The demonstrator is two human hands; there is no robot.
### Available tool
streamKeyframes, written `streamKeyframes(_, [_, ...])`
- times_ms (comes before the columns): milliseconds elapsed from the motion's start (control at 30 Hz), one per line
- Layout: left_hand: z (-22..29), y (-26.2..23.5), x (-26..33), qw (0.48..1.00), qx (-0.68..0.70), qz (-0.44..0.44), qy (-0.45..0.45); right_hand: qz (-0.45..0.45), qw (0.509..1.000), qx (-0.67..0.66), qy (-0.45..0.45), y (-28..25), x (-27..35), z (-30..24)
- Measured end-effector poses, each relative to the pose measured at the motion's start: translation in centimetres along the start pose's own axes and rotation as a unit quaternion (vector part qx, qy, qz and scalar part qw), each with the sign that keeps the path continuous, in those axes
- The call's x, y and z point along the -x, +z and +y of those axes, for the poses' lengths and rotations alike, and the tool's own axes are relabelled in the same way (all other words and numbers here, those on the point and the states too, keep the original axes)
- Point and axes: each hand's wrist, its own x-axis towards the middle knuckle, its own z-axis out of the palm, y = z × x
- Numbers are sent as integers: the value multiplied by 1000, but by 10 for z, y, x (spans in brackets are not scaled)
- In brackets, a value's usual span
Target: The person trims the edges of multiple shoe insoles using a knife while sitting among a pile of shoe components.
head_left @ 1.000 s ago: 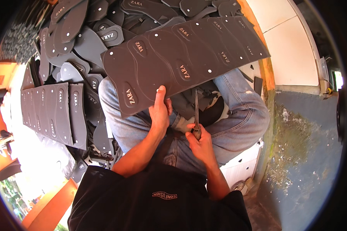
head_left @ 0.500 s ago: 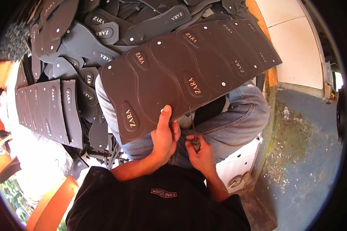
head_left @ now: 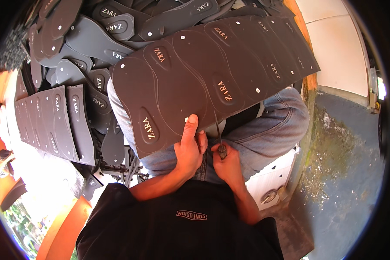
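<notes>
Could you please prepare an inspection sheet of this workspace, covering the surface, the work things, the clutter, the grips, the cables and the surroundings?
Surface: crossed legs in jeans beneath the work.
Job's things: dark sheet with sole outlines; thin-bladed tool, its blade overlapping the sheet's near edge in this view, contact unclear.
Clutter: loose sole-shaped pieces heaped ahead and to the left; more patterned sheet at the left.
Left grip: holding the sheet's near edge, thumb on top.
Right grip: closed around the tool's handle.
Cables: nothing seen.
Surroundings: stained blue-grey floor at the right; pale tiles beyond; far left washed out by light.
</notes>
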Motion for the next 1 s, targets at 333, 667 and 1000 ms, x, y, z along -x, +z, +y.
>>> streamKeyframes(333, [7,-12,-5,998,-17,-44,-34,36,999,37,15,21,-27,-22])
streamKeyframes(667, [8,-17,-14,996,14,-73,-57,63,998,21,2,42,-60,-12])
streamKeyframes(1000, [17,-11,-13,997,5,-61,-54,-2,996,44,-82,33,-95,-18])
